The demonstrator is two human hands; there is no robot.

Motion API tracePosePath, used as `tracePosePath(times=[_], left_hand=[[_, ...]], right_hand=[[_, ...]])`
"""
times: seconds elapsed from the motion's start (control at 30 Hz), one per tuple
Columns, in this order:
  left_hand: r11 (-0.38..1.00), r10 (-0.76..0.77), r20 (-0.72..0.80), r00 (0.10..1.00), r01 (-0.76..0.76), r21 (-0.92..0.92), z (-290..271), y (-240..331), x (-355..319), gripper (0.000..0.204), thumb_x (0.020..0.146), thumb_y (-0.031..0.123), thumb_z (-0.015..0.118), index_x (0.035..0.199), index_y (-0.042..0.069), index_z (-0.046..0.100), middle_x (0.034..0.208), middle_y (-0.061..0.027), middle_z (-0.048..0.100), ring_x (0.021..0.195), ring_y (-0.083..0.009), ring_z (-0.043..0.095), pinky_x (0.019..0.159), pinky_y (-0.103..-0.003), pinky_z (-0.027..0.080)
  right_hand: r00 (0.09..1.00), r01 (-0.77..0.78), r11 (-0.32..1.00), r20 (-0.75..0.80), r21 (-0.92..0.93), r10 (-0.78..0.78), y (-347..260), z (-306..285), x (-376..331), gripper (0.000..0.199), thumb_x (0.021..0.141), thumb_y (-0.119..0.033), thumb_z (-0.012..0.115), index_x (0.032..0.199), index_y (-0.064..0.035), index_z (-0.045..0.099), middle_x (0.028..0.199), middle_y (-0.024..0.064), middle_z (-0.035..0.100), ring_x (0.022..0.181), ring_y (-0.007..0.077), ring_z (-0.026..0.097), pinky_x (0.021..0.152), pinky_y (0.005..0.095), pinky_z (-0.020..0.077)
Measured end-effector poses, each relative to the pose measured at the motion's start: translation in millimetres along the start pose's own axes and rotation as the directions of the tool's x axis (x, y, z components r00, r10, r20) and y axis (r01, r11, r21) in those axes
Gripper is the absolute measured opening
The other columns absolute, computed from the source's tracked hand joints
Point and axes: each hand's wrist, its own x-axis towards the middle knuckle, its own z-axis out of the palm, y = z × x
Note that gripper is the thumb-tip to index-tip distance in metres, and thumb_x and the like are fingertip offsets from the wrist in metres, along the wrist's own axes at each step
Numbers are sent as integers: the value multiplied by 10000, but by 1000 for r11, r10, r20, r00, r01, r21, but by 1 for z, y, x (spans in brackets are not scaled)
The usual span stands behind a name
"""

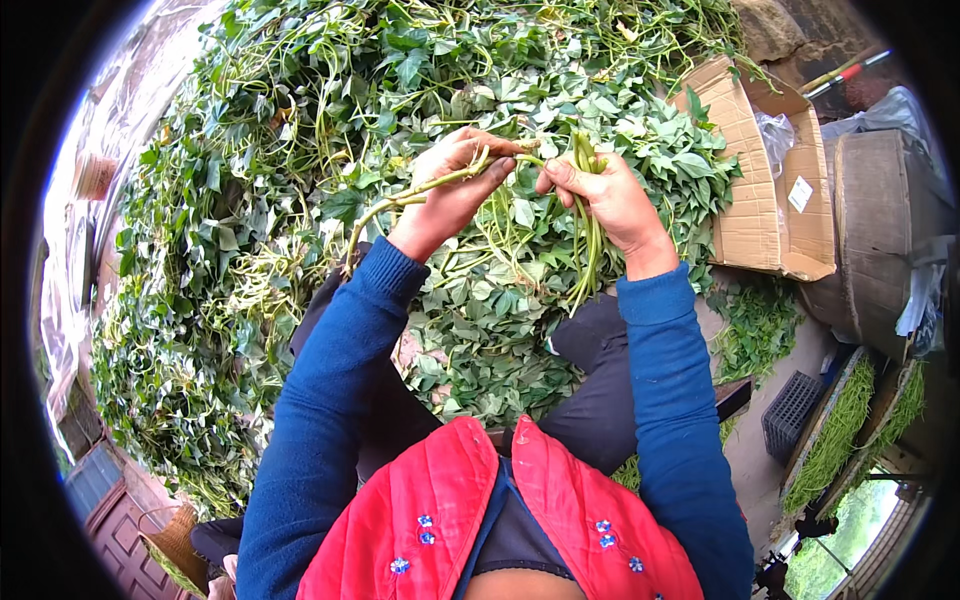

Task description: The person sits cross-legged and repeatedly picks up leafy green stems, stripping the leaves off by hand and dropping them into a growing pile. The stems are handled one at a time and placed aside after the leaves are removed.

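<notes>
My left hand [452, 185] grips a long green vine stem [400, 203] that trails down and to the left. My right hand [608, 195] holds a small bundle of stripped green stems [588, 250] that hang downward. The two hands nearly meet above a huge heap of leafy green vines [300, 180] that covers the ground in front of me. Plucked leaves [490, 360] lie piled between my knees. I wear blue sleeves and a red vest.
An open cardboard box [755, 200] stands to the right of the heap. Farther right are a grey round container [880, 230], a dark plastic crate [790, 415] and trays of bundled green stems [835, 440]. A woven basket [180, 545] sits at lower left.
</notes>
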Motion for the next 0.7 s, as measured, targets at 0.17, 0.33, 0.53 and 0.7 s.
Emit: tracePosePath(times=[0.17, 0.33, 0.53, 0.7], left_hand=[[993, 87, -35, 996, -84, 78, 4, -4, 0, 156, 762, 55, 697, 917, 65, 678, 812, -74, 631, 723, -187, 609, 628, -286, 482], [992, 109, -101, 989, -101, 81, 9, -3, -2, 124, 771, 18, 663, 895, 32, 656, 802, -86, 614, 705, -204, 594, 620, -292, 471], [938, -254, 23, 967, 252, -239, 7, 0, -7, 106, 871, 61, 577, 944, 2, 626, 888, -40, 589, 689, -85, 536, 601, -221, 434], [591, -626, 85, 776, 542, -598, -8, -1, 1, 167, 862, 126, 606, 996, 30, 633, 927, -42, 632, 718, -98, 557, 603, -242, 485]], right_hand=[[983, -163, 930, -30, 330, 183, -3, 11, -5, 237, 899, -206, 576, 818, 12, 624, 556, -33, 492, 450, 49, 409, 399, 185, 298], [965, -234, 854, 5, 465, 261, -2, 23, -9, 238, 917, -200, 540, 867, 27, 593, 545, -31, 472, 463, 51, 397, 401, 189, 294], [970, -224, 877, 12, 425, 242, 4, 28, -12, 207, 873, -216, 611, 796, -29, 655, 558, -41, 542, 436, 37, 459, 393, 170, 333], [993, 41, 966, -117, 257, -11, -18, -12, -26, 218, 882, -217, 609, 813, -17, 661, 554, -31, 536, 445, 31, 441, 416, 185, 349]])
